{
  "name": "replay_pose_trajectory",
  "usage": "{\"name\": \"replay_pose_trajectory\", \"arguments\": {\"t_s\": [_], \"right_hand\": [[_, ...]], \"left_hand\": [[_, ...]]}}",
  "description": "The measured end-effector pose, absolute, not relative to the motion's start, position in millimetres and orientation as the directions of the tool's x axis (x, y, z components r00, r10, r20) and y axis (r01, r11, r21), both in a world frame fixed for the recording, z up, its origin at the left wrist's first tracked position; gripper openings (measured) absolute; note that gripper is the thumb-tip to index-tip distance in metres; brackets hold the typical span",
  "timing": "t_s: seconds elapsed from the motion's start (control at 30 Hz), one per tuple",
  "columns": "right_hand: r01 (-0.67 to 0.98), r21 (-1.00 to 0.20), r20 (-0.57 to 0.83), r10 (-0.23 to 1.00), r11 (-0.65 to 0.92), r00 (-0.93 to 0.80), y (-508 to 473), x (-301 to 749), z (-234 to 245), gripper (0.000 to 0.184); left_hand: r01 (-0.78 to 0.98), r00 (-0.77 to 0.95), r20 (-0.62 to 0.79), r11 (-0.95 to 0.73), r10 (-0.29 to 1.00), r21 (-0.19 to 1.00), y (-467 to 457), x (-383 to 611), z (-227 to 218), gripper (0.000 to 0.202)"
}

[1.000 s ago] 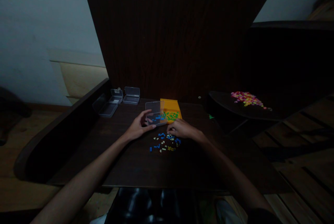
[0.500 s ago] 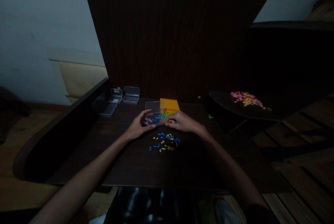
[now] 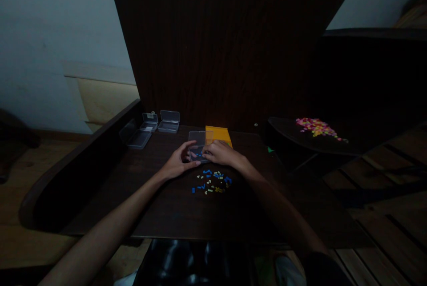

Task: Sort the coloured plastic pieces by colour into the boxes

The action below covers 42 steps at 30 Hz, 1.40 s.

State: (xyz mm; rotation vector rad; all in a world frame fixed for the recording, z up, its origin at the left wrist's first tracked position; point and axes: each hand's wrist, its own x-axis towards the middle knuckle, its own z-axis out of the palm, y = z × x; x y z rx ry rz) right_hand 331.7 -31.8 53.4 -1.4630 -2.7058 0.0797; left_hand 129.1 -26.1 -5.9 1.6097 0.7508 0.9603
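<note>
My left hand (image 3: 176,161) grips the left side of a clear plastic box (image 3: 197,136), thumb along its front edge. The box's lid stands raised at the back, and small blue pieces show inside. Over the right part of the box is my right hand (image 3: 220,152), its fingers bent together and reaching in. Whatever its fingertips may hold is hidden. Just in front of the box lie several tiny building blocks (image 3: 209,182) in blue, pale cream and yellow. An orange box (image 3: 217,133) sits behind my right hand, which covers most of its front part.
Several open clear cases (image 3: 168,122) stand at the back left of the dark wooden table (image 3: 160,215). A heap of pink, red and yellow bits (image 3: 315,126) lies on a dark ledge at the right. A small green scrap (image 3: 270,149) is near the table's right side.
My right hand has moved left from the orange box's front to inside the clear box, now covering some blue pieces. My left hand keeps its hold on the clear box.
</note>
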Motion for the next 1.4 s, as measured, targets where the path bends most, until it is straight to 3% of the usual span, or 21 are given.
{"name": "replay_pose_trajectory", "arguments": {"t_s": [0.23,0.53,0.83,1.17,1.4], "right_hand": [[0.844,-0.072,0.008,0.846,0.531,-0.532,-34.0,334.8,58.1,0.022],[0.754,-0.314,0.141,0.814,0.577,-0.563,-49.0,347.6,68.7,0.017],[0.740,-0.248,-0.043,0.757,0.625,-0.653,-58.4,340.8,38.5,0.018],[0.784,-0.260,-0.133,0.783,0.564,-0.608,-54.6,340.8,31.0,0.016],[0.787,-0.200,-0.139,0.779,0.583,-0.612,-53.6,337.7,32.5,0.017]], "left_hand": [[-0.008,0.484,0.205,-0.231,0.851,0.973,-25.1,129.8,-8.5,0.075],[-0.009,0.453,0.199,-0.219,0.869,0.976,-21.5,129.4,-9.7,0.074],[-0.010,0.432,0.210,-0.229,0.877,0.973,-20.1,129.0,-10.8,0.072],[0.006,0.431,0.215,-0.242,0.876,0.970,-22.1,129.7,-8.2,0.072],[0.015,0.433,0.212,-0.242,0.876,0.970,-21.5,129.8,-9.1,0.073]]}}
